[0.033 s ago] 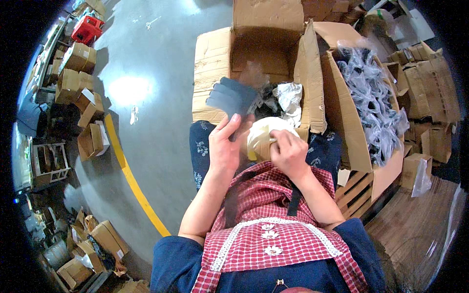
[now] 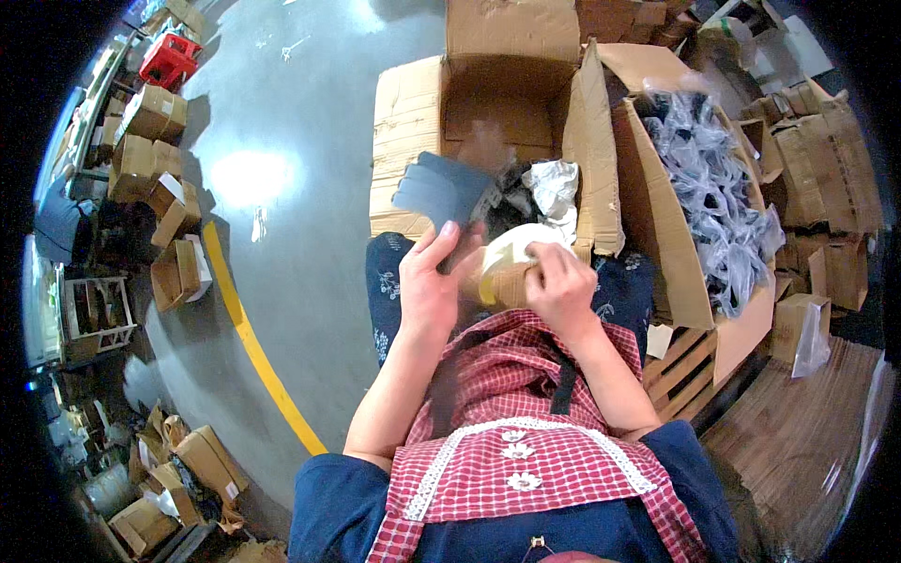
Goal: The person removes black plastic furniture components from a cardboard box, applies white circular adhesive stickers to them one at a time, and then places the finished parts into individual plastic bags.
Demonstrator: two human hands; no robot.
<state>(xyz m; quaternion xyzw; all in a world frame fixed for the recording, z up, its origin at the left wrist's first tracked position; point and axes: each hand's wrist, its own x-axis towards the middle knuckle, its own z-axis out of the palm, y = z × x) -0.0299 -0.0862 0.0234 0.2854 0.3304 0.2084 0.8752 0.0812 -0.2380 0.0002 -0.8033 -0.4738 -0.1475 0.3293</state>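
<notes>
My left hand [image 2: 434, 281] grips a dark blue-grey flat piece [image 2: 439, 188] with a scalloped far edge, thumb on the near side; its other fingers are partly hidden and blurred. Just to the right, over my lap, is a roll-like thing [image 2: 511, 281] with a cream-white top, a brown side and a small yellow patch. My right hand [image 2: 563, 286] is closed in a pinch at the right of its top; whatever is between the fingertips is too small to make out. Beyond both hands stands an open cardboard box [image 2: 507, 103], with black material [image 2: 511, 199] and crumpled white wrapping [image 2: 556, 192] at its near end.
At the right, another carton [image 2: 671, 216] is filled with clear plastic-wrapped items [image 2: 704, 178] and sits by a wooden pallet [image 2: 680, 375]. Flattened cardboard [image 2: 798, 441] lies near it. Along the left, past a yellow floor line [image 2: 249, 338], are shelves, small boxes [image 2: 174, 272] and a red crate [image 2: 169, 58].
My right hand has shifted slightly to the right at the roll-like thing, its fingers curled a little more. The dark piece in my left hand has barely moved.
</notes>
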